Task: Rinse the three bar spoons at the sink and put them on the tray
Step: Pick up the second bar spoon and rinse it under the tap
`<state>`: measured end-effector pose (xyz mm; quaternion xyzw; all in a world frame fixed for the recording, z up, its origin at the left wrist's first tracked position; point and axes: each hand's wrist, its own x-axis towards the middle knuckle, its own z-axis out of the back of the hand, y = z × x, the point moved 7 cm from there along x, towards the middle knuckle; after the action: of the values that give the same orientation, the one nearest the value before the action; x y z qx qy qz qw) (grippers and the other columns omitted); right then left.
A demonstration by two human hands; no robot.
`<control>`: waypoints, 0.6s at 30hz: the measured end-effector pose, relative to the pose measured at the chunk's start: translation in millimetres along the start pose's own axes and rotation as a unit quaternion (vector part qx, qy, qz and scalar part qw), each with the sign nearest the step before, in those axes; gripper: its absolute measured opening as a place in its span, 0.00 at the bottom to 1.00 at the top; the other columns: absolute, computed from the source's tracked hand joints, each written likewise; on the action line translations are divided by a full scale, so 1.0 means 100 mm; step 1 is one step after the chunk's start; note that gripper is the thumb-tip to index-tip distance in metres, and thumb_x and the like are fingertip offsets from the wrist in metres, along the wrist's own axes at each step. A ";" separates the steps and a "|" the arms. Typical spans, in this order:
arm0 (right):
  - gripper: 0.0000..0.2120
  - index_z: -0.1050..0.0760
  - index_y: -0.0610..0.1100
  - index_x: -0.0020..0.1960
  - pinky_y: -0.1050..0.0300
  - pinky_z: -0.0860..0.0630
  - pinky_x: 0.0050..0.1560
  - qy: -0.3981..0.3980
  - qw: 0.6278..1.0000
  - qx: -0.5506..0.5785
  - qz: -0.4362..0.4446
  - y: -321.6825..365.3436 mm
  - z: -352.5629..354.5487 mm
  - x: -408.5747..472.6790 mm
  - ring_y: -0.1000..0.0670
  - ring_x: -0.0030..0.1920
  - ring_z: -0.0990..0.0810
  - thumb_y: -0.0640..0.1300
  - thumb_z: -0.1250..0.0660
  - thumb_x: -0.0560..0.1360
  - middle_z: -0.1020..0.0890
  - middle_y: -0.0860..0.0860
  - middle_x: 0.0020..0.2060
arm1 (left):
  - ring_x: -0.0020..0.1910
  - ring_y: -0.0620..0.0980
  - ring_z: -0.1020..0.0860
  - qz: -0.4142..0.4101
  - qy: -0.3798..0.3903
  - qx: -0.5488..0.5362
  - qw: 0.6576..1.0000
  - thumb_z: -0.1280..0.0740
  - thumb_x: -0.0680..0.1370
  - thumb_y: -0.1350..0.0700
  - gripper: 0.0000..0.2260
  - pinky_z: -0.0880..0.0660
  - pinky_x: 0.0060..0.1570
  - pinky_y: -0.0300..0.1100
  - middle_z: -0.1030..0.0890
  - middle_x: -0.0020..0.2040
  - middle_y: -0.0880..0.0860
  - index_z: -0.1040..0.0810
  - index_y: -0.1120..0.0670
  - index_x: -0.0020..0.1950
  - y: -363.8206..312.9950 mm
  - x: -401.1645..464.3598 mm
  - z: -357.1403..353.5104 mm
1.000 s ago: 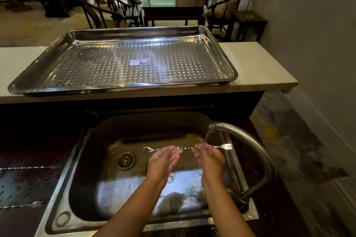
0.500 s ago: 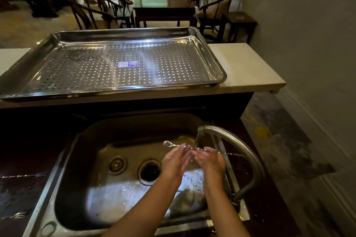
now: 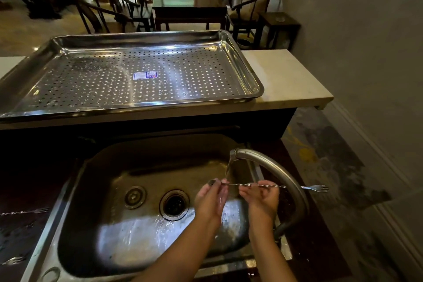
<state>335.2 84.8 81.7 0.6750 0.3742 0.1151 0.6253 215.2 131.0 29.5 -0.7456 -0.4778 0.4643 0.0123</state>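
A twisted bar spoon (image 3: 249, 185) lies level over the steel sink (image 3: 96, 190), its bowl to the left and its fork end past the tap on the right. My left hand (image 3: 210, 199) pinches it near the bowl and my right hand (image 3: 261, 199) holds the twisted shaft. Water runs from the curved tap (image 3: 270, 167) onto the spoon between my hands. Two more bar spoons (image 3: 25, 212) (image 3: 13, 260) lie on the dark wet counter left of the sink. The perforated steel tray (image 3: 247, 68) sits on the pale raised ledge behind the sink, with nothing in it.
The sink has a drain hole (image 3: 174, 205) and a smaller round fitting (image 3: 134, 197). The pale ledge (image 3: 288, 78) ends to the right, with floor beyond. Dark chairs and a table (image 3: 190, 0) stand behind the counter.
The spoon has slid to the right through my hands, so its fork end now sticks out past the tap. Both hands stay under the running water.
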 end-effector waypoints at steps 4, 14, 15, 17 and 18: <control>0.10 0.33 0.50 0.41 0.54 0.23 0.43 -0.002 0.995 -0.062 0.076 0.09 -0.01 -0.06 0.48 0.37 0.20 0.36 0.41 0.77 0.21 0.47 0.36 | 0.34 0.50 0.17 0.004 -0.005 0.010 1.000 0.36 0.75 0.69 0.05 0.21 0.29 0.34 0.18 0.35 0.60 0.25 0.63 0.41 0.01 0.03 -0.04; 0.12 0.32 0.49 0.39 0.67 0.22 0.34 -0.018 0.991 -0.065 0.116 0.17 0.03 -0.06 0.58 0.33 0.19 0.37 0.43 0.78 0.19 0.50 0.37 | 0.29 0.51 0.16 0.004 0.023 0.108 0.994 0.39 0.79 0.57 0.08 0.22 0.25 0.37 0.16 0.30 0.58 0.27 0.61 0.44 -0.05 0.13 -0.11; 0.12 0.31 0.49 0.38 0.65 0.22 0.34 -0.022 0.991 -0.066 0.113 0.17 0.04 -0.06 0.59 0.32 0.19 0.38 0.42 0.78 0.19 0.51 0.36 | 0.30 0.51 0.16 0.004 0.034 0.128 0.991 0.36 0.78 0.59 0.06 0.22 0.26 0.36 0.16 0.31 0.58 0.26 0.61 0.44 -0.04 0.12 -0.11; 0.13 0.30 0.47 0.36 0.60 0.23 0.38 -0.027 0.992 -0.061 0.107 0.16 0.06 -0.06 0.54 0.34 0.19 0.37 0.42 0.78 0.19 0.50 0.33 | 0.30 0.49 0.16 0.010 0.042 0.152 0.987 0.34 0.76 0.63 0.03 0.23 0.25 0.34 0.16 0.30 0.58 0.25 0.61 0.42 -0.03 0.09 -0.13; 0.13 0.30 0.47 0.36 0.56 0.23 0.40 -0.027 0.993 -0.053 0.105 0.17 0.06 -0.06 0.50 0.35 0.19 0.36 0.42 0.78 0.19 0.50 0.33 | 0.29 0.48 0.17 0.012 0.034 0.158 0.987 0.35 0.76 0.64 0.04 0.23 0.25 0.34 0.17 0.28 0.57 0.26 0.61 0.42 -0.03 0.09 -0.13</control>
<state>341.1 77.5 97.7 0.6794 0.2776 0.1812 0.6546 222.8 144.9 31.7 -0.7553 -0.3889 0.5082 0.1413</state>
